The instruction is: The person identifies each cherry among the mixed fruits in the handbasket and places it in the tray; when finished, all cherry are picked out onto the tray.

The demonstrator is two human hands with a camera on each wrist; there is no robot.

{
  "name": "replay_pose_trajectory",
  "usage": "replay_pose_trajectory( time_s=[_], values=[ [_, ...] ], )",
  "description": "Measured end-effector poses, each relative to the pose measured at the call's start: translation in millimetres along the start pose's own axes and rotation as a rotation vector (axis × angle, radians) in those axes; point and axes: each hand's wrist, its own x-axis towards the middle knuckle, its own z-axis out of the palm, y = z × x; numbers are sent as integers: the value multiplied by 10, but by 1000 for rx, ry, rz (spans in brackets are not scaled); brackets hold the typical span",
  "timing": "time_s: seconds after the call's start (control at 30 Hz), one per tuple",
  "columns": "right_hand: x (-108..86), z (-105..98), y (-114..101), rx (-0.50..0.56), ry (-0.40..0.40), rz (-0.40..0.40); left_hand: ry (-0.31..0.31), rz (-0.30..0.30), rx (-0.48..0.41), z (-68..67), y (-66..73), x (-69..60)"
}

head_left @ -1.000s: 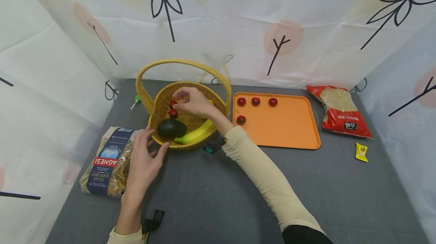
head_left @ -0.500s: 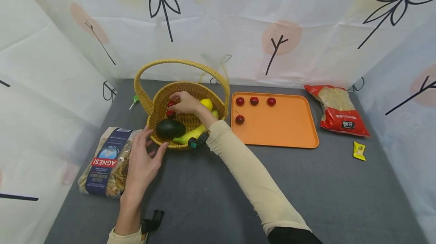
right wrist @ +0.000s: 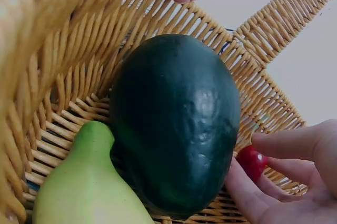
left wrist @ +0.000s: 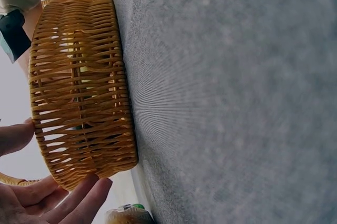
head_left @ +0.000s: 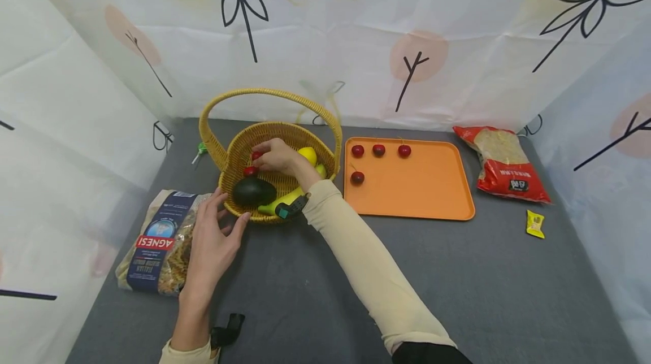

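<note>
In the head view, my right hand (head_left: 278, 157) reaches into a yellow wicker basket (head_left: 239, 146), under its arched handle. The right wrist view shows a red cherry (right wrist: 251, 162) pinched between thumb and fingers beside a dark green avocado (right wrist: 176, 124). Another cherry (head_left: 256, 155) is partly behind the fingers. My left hand (head_left: 216, 234) holds the basket's near left side, thumb at the rim and fingers against the wall. A banana (head_left: 282, 201) lies at the basket's front, partly covered by the wrist strap. A lemon-like yellow fruit (head_left: 308, 155) sits at the right inside.
Right of the basket, an orange tray (head_left: 422, 183) carries several cherries. A pasta bag (head_left: 160, 242) lies left of my left hand. A red snack bag (head_left: 508, 166) and a yellow wrapped sweet (head_left: 534, 224) lie far right. A green-topped item (head_left: 202, 148) is behind the basket's left.
My right hand has moved down and slightly left inside the basket, and the nearer cherry has shifted a little left with it. More yellow fruit is uncovered. My left hand stays in place.
</note>
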Motion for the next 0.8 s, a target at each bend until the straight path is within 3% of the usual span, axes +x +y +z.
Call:
replay_pose_trajectory(
  time_s=[0.27, 0.4, 0.57, 0.8],
  values=[
    [-27, 35, 16, -12, 117, -83, -7, -1, 2, -5, 4, -1],
    [-111, 43, -34, 21, 132, -123, -4, 6, 0, -6, 8, 1],
    [-328, 27, -129, 5, 98, -201, -4, 11, 2, -10, 8, 5],
    [-798, -50, -243, -169, 45, -349, -10, 9, 7, -16, 4, 4]
  ],
)
